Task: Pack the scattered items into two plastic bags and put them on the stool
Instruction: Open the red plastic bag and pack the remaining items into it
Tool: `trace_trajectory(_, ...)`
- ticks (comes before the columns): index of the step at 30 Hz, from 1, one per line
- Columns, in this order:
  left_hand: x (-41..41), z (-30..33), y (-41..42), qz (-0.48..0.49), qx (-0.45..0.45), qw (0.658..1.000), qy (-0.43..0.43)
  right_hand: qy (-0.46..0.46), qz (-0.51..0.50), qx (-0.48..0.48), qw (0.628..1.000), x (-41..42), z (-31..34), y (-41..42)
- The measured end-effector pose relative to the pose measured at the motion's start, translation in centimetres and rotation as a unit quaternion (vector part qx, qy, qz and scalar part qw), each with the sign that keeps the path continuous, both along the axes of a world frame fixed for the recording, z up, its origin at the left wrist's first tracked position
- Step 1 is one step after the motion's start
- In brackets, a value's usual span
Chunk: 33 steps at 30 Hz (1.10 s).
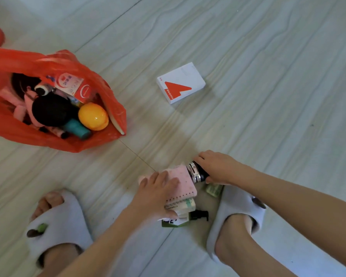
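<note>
Gathering the last loose items beside the red bag.

Nearest me, my left hand [158,193] lies flat, fingers straight, pressing a pink notebook [183,181] onto a small pile between my slippers; my right hand [215,166] curls round a black bottle [198,172] whose long axis points left toward the red bag [54,62]. That bag stands open and part-filled, up and left of the pile, nearer my left hand. A white box [181,82] lies right of the bag, untouched.

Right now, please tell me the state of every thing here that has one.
Red bag: open, partly filled.
White box: closed, flat on the floor.
Pink notebook: closed, under the left hand.
Black bottle: lying, gripped by the right hand.
Green pump bottle: lying.
</note>
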<state>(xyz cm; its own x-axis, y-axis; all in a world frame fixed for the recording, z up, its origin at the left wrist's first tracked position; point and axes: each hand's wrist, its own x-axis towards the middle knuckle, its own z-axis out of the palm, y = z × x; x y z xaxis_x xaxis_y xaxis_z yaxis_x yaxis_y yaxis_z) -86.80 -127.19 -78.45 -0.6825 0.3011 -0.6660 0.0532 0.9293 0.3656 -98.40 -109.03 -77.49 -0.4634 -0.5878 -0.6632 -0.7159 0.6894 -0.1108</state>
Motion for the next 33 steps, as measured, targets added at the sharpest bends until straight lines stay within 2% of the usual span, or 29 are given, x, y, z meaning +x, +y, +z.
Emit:
trace_trajectory(4,-1.4,-0.2,-0.5,0.022,0.017,1.0,0.008,-0.034,-0.058,-0.016,0.998,0.1,-0.7,0.2)
trace_trajectory(8,-2.4,-0.4,-1.3,0.037,-0.015,0.999,0.012,-0.044,-0.102,-0.031,0.993,0.1,-1.0,0.4)
trace_trajectory(13,-2.9,0.1,-0.3,0.02,-0.029,0.999,0.007,-0.042,-0.101,-0.016,0.994,-0.2,-0.6,0.0)
trace_trajectory(16,-3.2,1.0,0.2,0.0,-0.02,0.998,0.053,-0.056,-0.117,-0.014,0.991,-0.3,-0.6,-0.1)
trace_trajectory(18,-3.3,1.5,0.1,0.053,0.003,0.993,0.105,-0.069,-0.169,-0.031,0.983,-0.4,-0.9,-0.1)
trace_trajectory(20,-3.4,2.2,-0.5,0.125,0.016,0.981,0.145,-0.08,-0.261,-0.066,0.96,-1.0,-0.8,-0.5)
trace_trajectory(23,-3.6,2.2,-2.5,0.195,-0.012,0.965,0.176,-0.086,-0.344,-0.108,0.929,-2.5,0.2,-1.5)
trace_trajectory(25,-3.7,2.0,-4.2,0.261,-0.018,0.946,0.193,-0.099,-0.379,-0.135,0.91,-3.3,1.2,-2.5)
trace_trajectory(27,-3.8,2.2,-5.9,0.342,0.014,0.916,0.209,-0.127,-0.426,-0.177,0.878,-3.8,2.1,-3.9)
trace_trajectory(30,-3.4,3.0,-8.3,0.447,0.053,0.856,0.254,-0.166,-0.473,-0.236,0.832,-4.3,3.3,-7.0)
trace_trajectory(33,-3.1,4.3,-10.2,0.543,0.067,0.783,0.296,-0.201,-0.482,-0.283,0.804,-4.7,4.4,-10.9)
